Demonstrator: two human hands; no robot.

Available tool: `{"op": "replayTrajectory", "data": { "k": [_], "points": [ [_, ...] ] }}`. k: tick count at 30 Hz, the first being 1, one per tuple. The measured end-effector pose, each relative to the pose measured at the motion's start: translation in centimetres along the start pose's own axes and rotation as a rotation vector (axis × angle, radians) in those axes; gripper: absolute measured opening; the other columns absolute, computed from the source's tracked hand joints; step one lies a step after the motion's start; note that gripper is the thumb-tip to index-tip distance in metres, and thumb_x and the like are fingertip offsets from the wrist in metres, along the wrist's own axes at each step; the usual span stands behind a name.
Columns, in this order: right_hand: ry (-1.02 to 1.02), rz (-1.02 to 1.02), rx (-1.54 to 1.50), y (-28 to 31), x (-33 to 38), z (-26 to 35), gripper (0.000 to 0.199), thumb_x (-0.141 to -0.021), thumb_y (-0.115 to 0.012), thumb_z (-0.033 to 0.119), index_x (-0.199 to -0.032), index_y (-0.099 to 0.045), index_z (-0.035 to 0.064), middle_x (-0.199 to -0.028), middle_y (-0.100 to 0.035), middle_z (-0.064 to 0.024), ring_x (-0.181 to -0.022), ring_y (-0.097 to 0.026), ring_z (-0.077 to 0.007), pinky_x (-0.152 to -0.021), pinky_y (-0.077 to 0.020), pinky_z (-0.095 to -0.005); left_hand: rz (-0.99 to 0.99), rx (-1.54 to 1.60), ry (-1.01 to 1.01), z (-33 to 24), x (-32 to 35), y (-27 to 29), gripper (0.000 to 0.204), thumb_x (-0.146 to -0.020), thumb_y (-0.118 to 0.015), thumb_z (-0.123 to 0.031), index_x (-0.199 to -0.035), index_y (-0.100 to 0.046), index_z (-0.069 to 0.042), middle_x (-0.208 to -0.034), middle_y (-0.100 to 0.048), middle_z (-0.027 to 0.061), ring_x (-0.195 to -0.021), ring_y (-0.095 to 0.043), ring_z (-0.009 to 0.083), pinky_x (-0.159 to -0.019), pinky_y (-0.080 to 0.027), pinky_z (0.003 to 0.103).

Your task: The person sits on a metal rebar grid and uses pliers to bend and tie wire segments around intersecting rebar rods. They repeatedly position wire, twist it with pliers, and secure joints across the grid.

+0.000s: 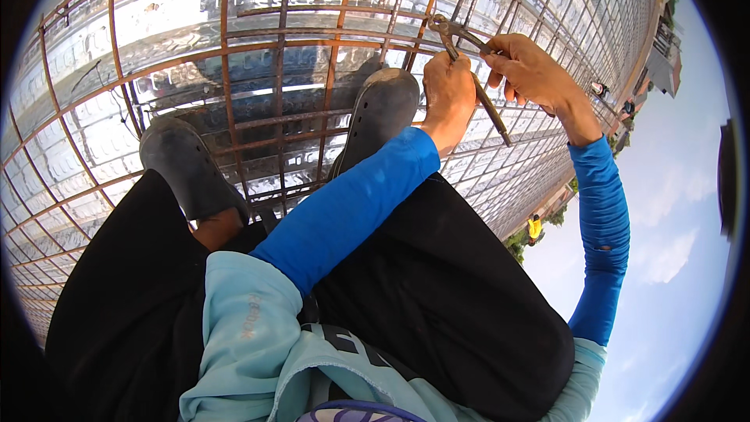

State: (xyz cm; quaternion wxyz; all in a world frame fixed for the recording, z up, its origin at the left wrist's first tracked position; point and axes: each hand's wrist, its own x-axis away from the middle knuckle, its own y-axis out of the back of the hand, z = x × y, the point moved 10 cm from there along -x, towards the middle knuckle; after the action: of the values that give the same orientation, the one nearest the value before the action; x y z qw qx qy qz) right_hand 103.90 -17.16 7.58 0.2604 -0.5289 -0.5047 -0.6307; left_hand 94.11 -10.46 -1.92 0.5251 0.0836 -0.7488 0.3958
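Observation:
A rusty pair of pincers (447, 33) is held over the rebar mesh (334, 51), right of my feet. Its jaws lie at a rusty bar, and whether they grip anything there is too small to tell. My left hand (451, 96) is closed around one long handle, whose end sticks out below the fist. With bent fingers, my right hand (539, 76) grips the other handle near its tip. The two handles are spread apart in a V. Part of the left-hand handle is hidden by my fingers.
Shiny corrugated metal decking (168, 12) lies under the mesh. My dark clogs (383, 109) rest on the bars, with gaps between them. Beyond the mesh edge at right are rooftops (664, 66), trees and sky. A person in yellow (534, 228) is far off.

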Motion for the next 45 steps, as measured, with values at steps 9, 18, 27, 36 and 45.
{"op": "replayTrajectory", "data": {
  "k": [9, 18, 27, 36, 45],
  "points": [
    [0.137, -0.012, 0.197, 0.6, -1.2, 1.9, 0.038, -0.105, -0.057, 0.028, -0.112, -0.064, -0.0084, -0.079, -0.07, -0.0161, -0.065, -0.072, -0.0261, -0.058, -0.0558, -0.0383, 0.033, 0.089, 0.108, -0.7, -0.3, -0.4, 0.024, -0.102, -0.056, -0.018, -0.088, -0.063, 0.001, -0.068, -0.064, 0.0095, -0.048, -0.054, 0.0169, -0.043, -0.04, 0.032],
    [0.361, -0.2, 0.712, -0.7, 2.8, 5.7, 0.076, -0.082, -0.082, 0.03, -0.136, -0.05, -0.0136, -0.117, -0.069, -0.0315, -0.105, -0.072, -0.0431, -0.089, -0.0582, -0.0484, 0.021, 0.139, 0.162, -1.0, -0.4, -1.1, 0.02, -0.099, -0.058, -0.013, -0.096, -0.067, 0.005, -0.075, -0.068, 0.0159, -0.054, -0.063, 0.026, -0.055, -0.048, 0.041],
    [0.359, -0.476, 1.061, -2.3, 3.6, 4.6, 0.072, -0.088, -0.073, 0.012, -0.149, -0.044, -0.0144, -0.112, -0.068, -0.0234, -0.092, -0.072, -0.0349, -0.082, -0.0609, -0.0438, 0.046, 0.103, 0.135, -1.2, -0.6, -1.4, 0.021, -0.098, -0.058, -0.015, -0.092, -0.065, 0.005, -0.078, -0.068, 0.0164, -0.06, -0.067, 0.0271, -0.058, -0.056, 0.04],
    [0.292, -0.527, 1.3, -3.1, 3.0, 3.6, 0.055, -0.092, -0.065, 0.005, -0.142, -0.051, -0.0141, -0.099, -0.068, -0.0182, -0.085, -0.072, -0.0266, -0.071, -0.0618, -0.0359, -0.221, -0.002, -0.237, -0.2, -2.0, 1.9, 0.026, -0.098, -0.059, -0.011, -0.117, -0.058, 0.007, -0.095, -0.07, 0.0225, -0.086, -0.067, 0.0317, -0.076, -0.053, 0.043],
    [0.328, -0.545, 1.273, -3.4, 3.2, 3.4, 0.056, -0.09, -0.064, 0.0, -0.142, -0.05, -0.0162, -0.095, -0.068, -0.0176, -0.082, -0.073, -0.027, -0.063, -0.0619, -0.0332, 0.028, -0.988, -0.544, -10.5, -3.1, -0.6, 0.042, -0.092, -0.057, -0.011, -0.131, -0.067, 0.001, -0.111, -0.074, 0.0298, -0.104, -0.071, 0.0471, -0.094, -0.056, 0.052]
  ]
}}
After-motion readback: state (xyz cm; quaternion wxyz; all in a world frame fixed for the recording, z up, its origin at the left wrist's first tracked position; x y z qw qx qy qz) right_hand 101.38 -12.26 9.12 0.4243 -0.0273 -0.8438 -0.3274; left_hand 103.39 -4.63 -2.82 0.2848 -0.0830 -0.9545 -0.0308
